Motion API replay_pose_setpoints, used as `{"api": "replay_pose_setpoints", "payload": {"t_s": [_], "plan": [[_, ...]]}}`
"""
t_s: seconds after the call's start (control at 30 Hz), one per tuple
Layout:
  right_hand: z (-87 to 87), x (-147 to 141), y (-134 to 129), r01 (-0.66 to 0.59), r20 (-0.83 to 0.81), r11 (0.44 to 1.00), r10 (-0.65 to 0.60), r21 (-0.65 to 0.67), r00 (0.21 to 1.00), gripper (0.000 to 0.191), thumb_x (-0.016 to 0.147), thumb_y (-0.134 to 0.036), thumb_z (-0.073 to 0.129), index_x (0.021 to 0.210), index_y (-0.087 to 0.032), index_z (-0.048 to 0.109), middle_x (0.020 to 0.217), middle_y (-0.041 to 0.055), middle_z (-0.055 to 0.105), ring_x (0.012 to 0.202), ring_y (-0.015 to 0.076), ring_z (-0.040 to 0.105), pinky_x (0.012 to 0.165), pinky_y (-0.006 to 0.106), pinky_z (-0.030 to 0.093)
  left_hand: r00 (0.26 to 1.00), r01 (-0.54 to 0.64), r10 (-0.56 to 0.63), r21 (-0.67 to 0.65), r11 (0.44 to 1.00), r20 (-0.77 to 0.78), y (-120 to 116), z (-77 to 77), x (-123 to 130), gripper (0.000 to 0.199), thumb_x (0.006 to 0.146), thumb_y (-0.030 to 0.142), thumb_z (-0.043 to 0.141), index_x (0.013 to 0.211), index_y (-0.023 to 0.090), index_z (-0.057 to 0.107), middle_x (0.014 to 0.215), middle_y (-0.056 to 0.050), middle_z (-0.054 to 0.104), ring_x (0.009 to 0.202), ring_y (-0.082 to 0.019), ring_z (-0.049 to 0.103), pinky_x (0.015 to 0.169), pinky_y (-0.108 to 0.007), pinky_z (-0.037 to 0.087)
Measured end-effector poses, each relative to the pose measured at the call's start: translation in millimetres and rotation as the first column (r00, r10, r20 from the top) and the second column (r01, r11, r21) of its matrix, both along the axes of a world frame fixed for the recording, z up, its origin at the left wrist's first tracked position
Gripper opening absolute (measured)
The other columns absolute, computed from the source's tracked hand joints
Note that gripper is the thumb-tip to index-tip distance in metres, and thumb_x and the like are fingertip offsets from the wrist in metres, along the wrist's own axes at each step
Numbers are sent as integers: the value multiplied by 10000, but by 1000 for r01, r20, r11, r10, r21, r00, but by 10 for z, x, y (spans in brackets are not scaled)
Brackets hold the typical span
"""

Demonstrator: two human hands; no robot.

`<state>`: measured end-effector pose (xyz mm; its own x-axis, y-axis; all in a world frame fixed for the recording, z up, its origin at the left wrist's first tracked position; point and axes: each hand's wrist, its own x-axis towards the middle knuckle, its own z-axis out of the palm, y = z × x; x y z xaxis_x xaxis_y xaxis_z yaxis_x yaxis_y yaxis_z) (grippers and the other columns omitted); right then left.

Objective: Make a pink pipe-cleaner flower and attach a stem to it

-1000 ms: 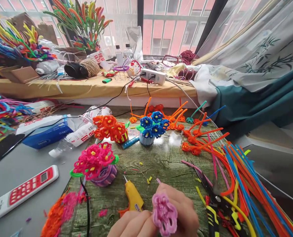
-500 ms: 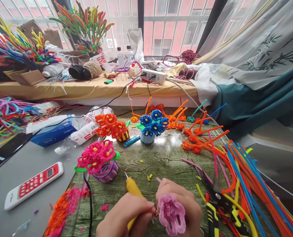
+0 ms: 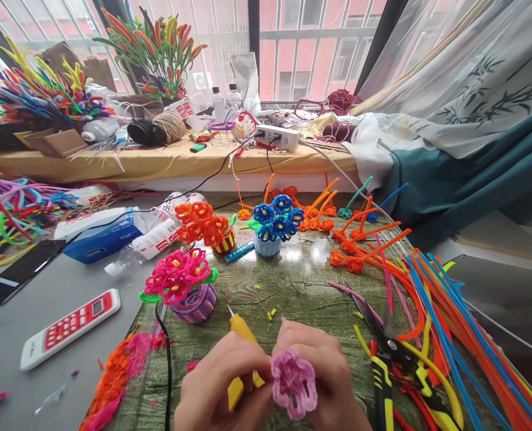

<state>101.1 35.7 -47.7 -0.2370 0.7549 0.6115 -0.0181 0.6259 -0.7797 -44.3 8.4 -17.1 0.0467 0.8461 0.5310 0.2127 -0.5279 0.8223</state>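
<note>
A green wood-grain table (image 3: 292,287) spreads out below a windowsill (image 3: 180,164) draped in yellow cloth. At the right hangs a white and teal curtain (image 3: 494,114). On the sill stands a bushy pipe-cleaner bouquet (image 3: 158,60) in green, orange and yellow. A loose bundle of pipe cleaners (image 3: 454,317), mostly orange and blue, runs along the table's right side.

Next in size come the two bare hands, close together at the near edge. The right hand (image 3: 322,371) is closed around the stem of a flower; the left hand (image 3: 223,377) has thumb and fingertips drawn in at the flower's left edge, and whether they grip it cannot be told.

Right of them lies a cutting tool (image 3: 394,359) with black-and-yellow handles. Far left, a white handset (image 3: 70,329) with red keys rests on a grey surface (image 3: 167,299). Three potted pipe-cleaner flower bunches stand beyond the hands: a pink bunch (image 3: 178,275) nearest, then an orange bunch (image 3: 201,222) and a blue bunch (image 3: 277,218). A yellow glue gun (image 3: 243,326) lies partly hidden behind the left hand.

Smaller is the pale pink-purple flower (image 3: 294,383) itself, between the hands, its open face toward the camera. Tiny yellow scraps (image 3: 271,312) dot the table beyond.
</note>
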Motion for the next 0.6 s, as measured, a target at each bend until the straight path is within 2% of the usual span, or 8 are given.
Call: {"api": "replay_pose_setpoints", "payload": {"t_s": [0.2,0.5,0.6], "plan": [[33,-14,-34,-42,-33,993,39,-110,999,470,1019,-387,425,587,-202,435,538,-10,453,522,137,429,490,281,275,994,100,-98,29,995,-57,26,-42,-40,39,885,192,691,901,194,656,717,-30,670,612,-151,569,540,-249,469],[5,-20,-57,-57,-21,990,54,-130,998,421,1010,-338,439,612,-204,405,552,-24,436,538,132,425,512,277,275,995,60,-57,38,997,-82,-39,-91,-27,73,886,138,668,892,192,619,723,-26,636,608,-144,540,512,-237,448],[11,-10,-44,-77,-59,988,70,-133,996,388,1001,-311,495,630,-199,502,573,-20,493,561,135,459,528,271,317,998,2,0,31,1000,-67,-49,-93,-16,78,877,132,678,872,193,629,708,-13,628,594,-137,535,513,-235,450]]}}
